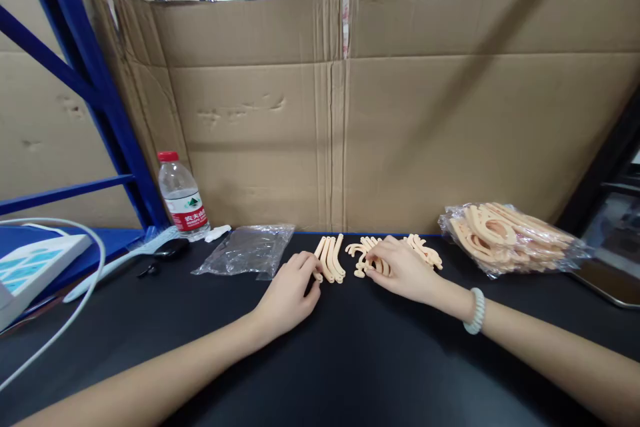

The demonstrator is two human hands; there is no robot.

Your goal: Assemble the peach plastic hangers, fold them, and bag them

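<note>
Several long, slim beige curved strips [330, 260] lie side by side on the black table, bent at their near ends. My left hand [293, 290] is at the left of this row, its fingers curled and its thumb and fingertips closed round the near end of the leftmost strip. Over a cluster of smaller beige curved pieces [356, 250] is my right hand [403, 268], thumb and index finger bent together on one of them. Its palm hides part of the cluster. More beige pieces [425, 252] lie beyond that wrist.
A clear bag of beige parts [505, 237] sits at the right, and a flat clear plastic bag [245, 250] at the left. Behind it stand a water bottle [185, 200] and a cardboard wall [250, 120]. A white cable [100, 260] loops at the far left.
</note>
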